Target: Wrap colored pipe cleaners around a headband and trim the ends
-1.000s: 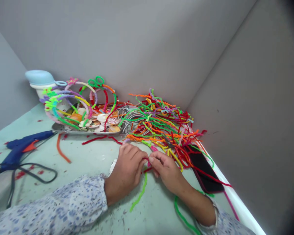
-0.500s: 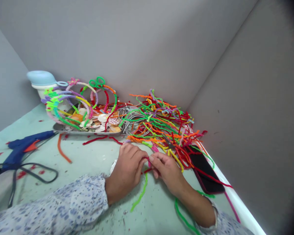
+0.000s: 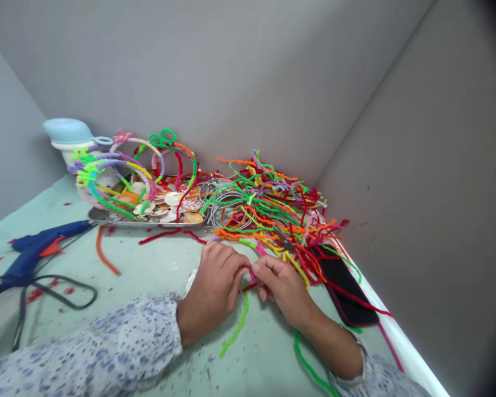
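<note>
Pink pipe cleaner (image 3: 252, 274) sits between your two hands in the head view, just in front of the big colourful pile of pipe cleaners (image 3: 273, 212). Your left hand (image 3: 212, 289) and your right hand (image 3: 281, 289) are both almost closed, and their fingertips pinch this thin piece from two sides. Such a close pinch gives good control, so it suits this fine work. A red pipe cleaner (image 3: 248, 287) lies just under the fingers, and a green pipe cleaner (image 3: 238, 325) rests below them on the bench (image 3: 149, 286).
</note>
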The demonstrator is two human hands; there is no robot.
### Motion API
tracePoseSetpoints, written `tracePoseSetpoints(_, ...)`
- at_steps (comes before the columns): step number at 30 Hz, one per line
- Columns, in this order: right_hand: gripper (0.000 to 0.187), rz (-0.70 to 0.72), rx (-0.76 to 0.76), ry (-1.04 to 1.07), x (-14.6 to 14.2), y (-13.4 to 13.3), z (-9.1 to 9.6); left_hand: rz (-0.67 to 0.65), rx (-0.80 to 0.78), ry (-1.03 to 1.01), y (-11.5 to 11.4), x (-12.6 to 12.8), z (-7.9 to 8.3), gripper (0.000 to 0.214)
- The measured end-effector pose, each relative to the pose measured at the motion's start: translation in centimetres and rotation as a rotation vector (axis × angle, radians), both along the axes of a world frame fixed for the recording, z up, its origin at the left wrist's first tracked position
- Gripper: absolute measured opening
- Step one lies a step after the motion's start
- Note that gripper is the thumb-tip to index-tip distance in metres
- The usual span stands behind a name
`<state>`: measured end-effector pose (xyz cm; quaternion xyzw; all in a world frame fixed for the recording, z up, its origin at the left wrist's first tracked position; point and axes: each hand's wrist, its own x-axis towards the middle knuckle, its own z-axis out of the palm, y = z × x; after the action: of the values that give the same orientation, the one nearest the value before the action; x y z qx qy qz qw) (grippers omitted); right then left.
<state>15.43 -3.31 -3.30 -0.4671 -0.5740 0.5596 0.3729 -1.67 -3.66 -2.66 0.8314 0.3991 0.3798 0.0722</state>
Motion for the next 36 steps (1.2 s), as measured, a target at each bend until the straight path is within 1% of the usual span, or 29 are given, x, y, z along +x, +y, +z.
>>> tracePoseSetpoints(2,0.034,-0.017,-0.029,0.017,-0.1,0.0,-0.1,0.003,-0.001,0.001,0.0,0.0,-0.1,0.013)
tracePoseSetpoints(5,0.036,-0.002,-0.076,0.068,-0.2,0.1,-0.4,0.003,-0.007,0.005,0.1,0.0,-0.1,0.014)
tracePoseSetpoints(9,0.036,0.010,-0.083,0.136,-0.1,0.0,-0.6,-0.007,-0.004,0.002,0.0,0.1,-0.1,0.014)
tracePoseSetpoints(16,0.035,0.025,-0.104,0.194,0.0,0.2,-0.9,-0.021,-0.018,-0.007,-0.1,0.1,0.0,0.014)
tracePoseSetpoints(23,0.033,-0.032,-0.074,0.132,-0.3,0.1,-0.9,-0.007,-0.053,0.030,0.1,0.1,0.2,0.015)
tracePoseSetpoints(26,0.035,-0.030,-0.072,0.147,-0.3,0.1,-1.0,-0.010,-0.057,0.045,0.0,0.1,0.3,0.018)
tracePoseSetpoints(32,0.039,-0.003,-0.157,0.274,-0.3,0.3,-1.4,-0.015,-0.048,0.012,-0.1,0.1,0.2,0.018)
tracePoseSetpoints(36,0.039,0.008,-0.189,0.304,-0.3,0.3,-1.4,-0.029,-0.028,-0.004,-0.1,0.1,0.1,0.017)
